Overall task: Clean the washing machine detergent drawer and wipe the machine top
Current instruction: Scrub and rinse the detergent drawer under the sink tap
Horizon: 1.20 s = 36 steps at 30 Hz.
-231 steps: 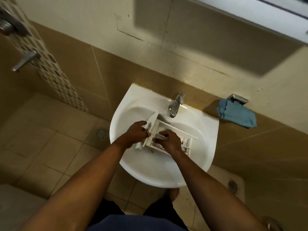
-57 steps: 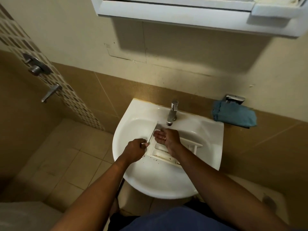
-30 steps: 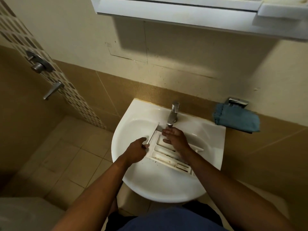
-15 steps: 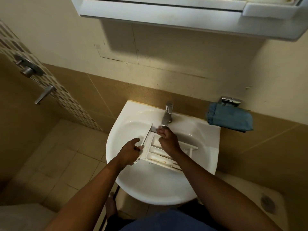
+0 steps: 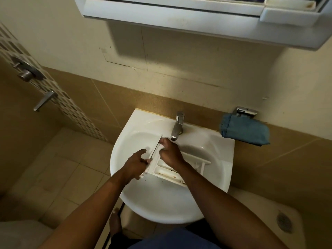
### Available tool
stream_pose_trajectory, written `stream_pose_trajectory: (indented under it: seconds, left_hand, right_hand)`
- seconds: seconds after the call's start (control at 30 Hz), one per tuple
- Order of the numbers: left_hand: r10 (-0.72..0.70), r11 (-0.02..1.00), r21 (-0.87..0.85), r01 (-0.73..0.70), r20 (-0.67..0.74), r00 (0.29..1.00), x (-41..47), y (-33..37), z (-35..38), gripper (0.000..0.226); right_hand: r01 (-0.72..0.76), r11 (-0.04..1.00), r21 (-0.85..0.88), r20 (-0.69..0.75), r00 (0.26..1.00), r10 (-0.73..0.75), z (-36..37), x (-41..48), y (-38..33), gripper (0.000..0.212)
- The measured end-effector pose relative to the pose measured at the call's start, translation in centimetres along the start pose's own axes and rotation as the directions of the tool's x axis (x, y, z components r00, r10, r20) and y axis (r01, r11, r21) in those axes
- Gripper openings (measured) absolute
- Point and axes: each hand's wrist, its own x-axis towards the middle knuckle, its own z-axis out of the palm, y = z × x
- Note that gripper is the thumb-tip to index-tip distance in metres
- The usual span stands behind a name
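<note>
hands work a white detergent drawer lying in the sink: left hand grips its front panel, while right hand, fingers curled, has slid from the middle compartments up under the tap, so rinsing looks underway; grime still lines the near compartments; blue cloth hangs well apart, nothing obstructing

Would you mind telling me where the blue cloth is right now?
In the head view, the blue cloth hangs from a chrome wall holder at right, just beyond the sink and right of the tap.
</note>
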Motion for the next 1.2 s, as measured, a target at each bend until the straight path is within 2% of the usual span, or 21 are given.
stream_pose_trajectory:
  seconds: [0.1, 0.2, 0.27, 0.33, 0.4, 0.43, 0.47, 0.5, 0.53, 0.6, 0.63, 0.7, 0.77, 0.87, 0.97, 1.03, 1.1, 1.2]
  left_hand:
    - [0.004, 0.999, -0.041, -0.004, 0.011, 1.0, -0.2, 0.1, -0.3, 0.059]
    - [0.003, 0.998, -0.061, -0.003, 0.012, 1.0, -0.4, -0.3, -0.2, 0.061]
    - [0.007, 0.999, -0.053, -0.006, 0.01, 1.0, -0.5, -0.4, -0.2, 0.061]
    - [0.004, 0.999, -0.05, -0.004, 0.007, 1.0, -0.4, -0.3, -0.2, 0.061]
    - [0.0, 0.999, -0.035, 0.0, 0.004, 1.0, -0.5, -0.1, -0.2, 0.061]
    - [0.001, 1.0, -0.025, -0.001, 0.005, 1.0, -0.6, 0.0, -0.2, 0.06]
    - [0.002, 1.0, -0.019, -0.002, 0.007, 1.0, -0.7, 0.0, -0.2, 0.06]
    - [0.005, 1.0, -0.012, -0.004, 0.008, 1.0, -0.7, 0.1, -0.3, 0.06]
    - [0.007, 1.0, -0.007, -0.007, 0.01, 1.0, -0.8, 0.1, -0.3, 0.061]
    - [0.007, 1.0, -0.001, -0.007, 0.009, 1.0, -0.9, 0.1, -0.3, 0.063]
    - [0.005, 1.0, 0.0, -0.005, 0.005, 1.0, -0.9, 0.1, -0.4, 0.063]
    - [-0.001, 1.0, 0.001, 0.001, -0.001, 1.0, -0.9, 0.2, -0.4, 0.064]
    - [-0.007, 1.0, 0.004, 0.007, 0.003, 1.0, -0.8, 0.2, -0.4, 0.063]
    - [-0.018, 1.0, -0.006, 0.019, 0.011, 1.0, -0.7, 0.3, -0.5, 0.062]
    - [-0.023, 1.0, -0.014, 0.023, 0.009, 1.0, -0.5, 0.3, -0.5, 0.062]
    - [-0.023, 1.0, -0.018, 0.024, 0.015, 1.0, -0.4, 0.4, -0.5, 0.062]
    - [-0.031, 0.999, -0.035, 0.031, 0.016, 0.999, -0.2, 0.4, -0.6, 0.061]
    - [-0.041, 0.998, -0.051, 0.041, 0.019, 0.999, -0.1, 0.4, -0.7, 0.06]
  right_hand:
    - [0.012, 1.0, 0.014, 0.046, 0.999, -0.013, -0.3, 0.2, 0.5, 0.062]
    - [0.09, 0.984, -0.154, 0.034, 0.996, -0.086, -3.0, -1.0, 2.8, 0.067]
    - [0.105, 0.98, -0.17, -0.008, 0.994, -0.108, -4.4, -1.3, 3.9, 0.057]
    - [0.118, 0.977, -0.175, -0.097, 0.986, -0.137, -4.8, -0.7, 3.9, 0.034]
    - [0.071, 0.997, -0.042, -0.245, 0.966, -0.08, -4.5, 0.0, 3.2, 0.014]
    - [0.009, 0.991, 0.136, -0.285, 0.958, 0.03, -4.1, 0.3, 2.6, 0.017]
    - [-0.06, 0.924, 0.377, -0.263, 0.95, 0.169, -3.8, 0.5, 2.0, 0.02]
    - [-0.119, 0.775, 0.62, -0.18, 0.94, 0.289, -3.5, 0.7, 1.3, 0.023]
    - [-0.16, 0.582, 0.798, -0.075, 0.93, 0.359, -3.3, 0.7, 0.5, 0.026]
    - [-0.182, 0.229, 0.956, 0.083, 0.92, 0.382, -3.1, 0.8, -0.2, 0.029]
    - [-0.174, 0.114, 0.978, 0.12, 0.919, 0.375, -3.2, 0.8, -0.5, 0.029]
    - [-0.156, 0.005, 0.988, 0.143, 0.916, 0.376, -3.5, 1.2, -0.9, 0.026]
    - [-0.165, -0.02, 0.986, 0.161, 0.918, 0.362, -3.8, 1.4, -1.0, 0.026]
    - [-0.199, 0.004, 0.98, 0.184, 0.916, 0.357, -4.3, 1.2, -0.7, 0.029]
    - [-0.24, 0.152, 0.959, 0.146, 0.876, 0.46, -4.0, 0.9, -0.4, 0.034]
    - [-0.262, 0.197, 0.945, 0.142, 0.87, 0.473, -2.6, 0.8, -0.7, 0.033]
    - [-0.274, 0.165, 0.948, 0.188, 0.894, 0.406, -1.0, 0.4, -1.3, 0.033]
    - [-0.278, 0.11, 0.954, 0.224, 0.908, 0.353, -0.5, -0.5, -1.2, 0.048]
